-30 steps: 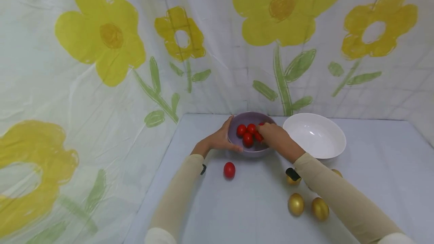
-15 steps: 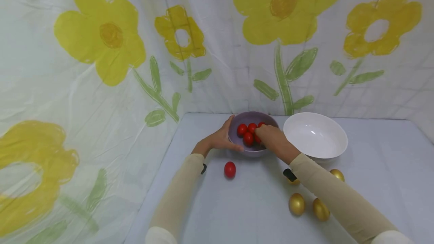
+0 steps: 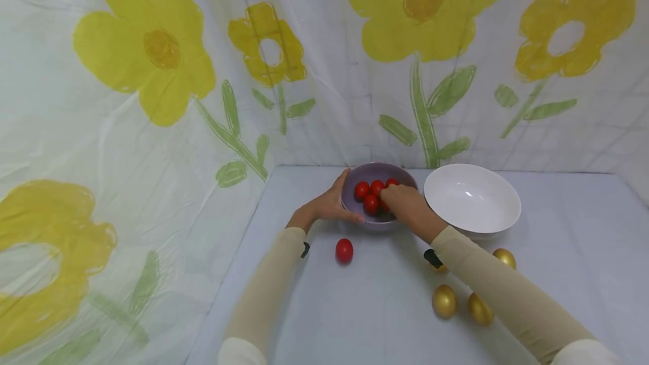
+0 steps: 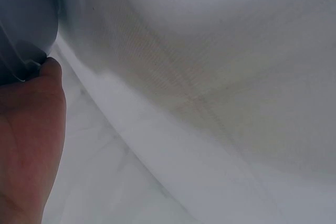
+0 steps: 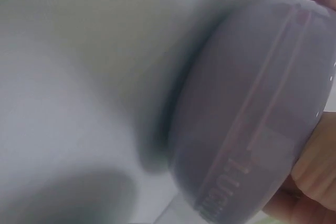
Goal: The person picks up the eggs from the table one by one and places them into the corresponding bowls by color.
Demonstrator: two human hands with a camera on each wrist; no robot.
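Observation:
My left hand [image 3: 332, 203] holds the purple bowl [image 3: 372, 170] by its left side, thumb along the near wall and fingers toward the far side. In the left wrist view, the left hand [image 4: 31, 135] touches the bowl [image 4: 26, 19]. Several red eggs [image 3: 371, 204] lie in the bowl. My right hand [image 3: 408, 207] reaches over its right rim, fingers curled down around a red egg [image 3: 385, 206] that is partly hidden; the fingertips are out of sight. In the right wrist view, the bowl's outer wall [image 5: 252, 98] hides much of the right hand [image 5: 317, 166].
One red egg [image 3: 344, 251] lies on the table [image 3: 355, 308] in front of the bowl. A white bowl [image 3: 471, 199] stands to the right. Several gold eggs [image 3: 444, 301] lie near and partly behind the right sleeve. A flower-printed curtain [image 3: 324, 61] hangs behind and at left.
My right hand has shifted slightly left and lower within the purple bowl, covering more of the red egg under its fingers. The left hand keeps its hold; the view has tilted slightly.

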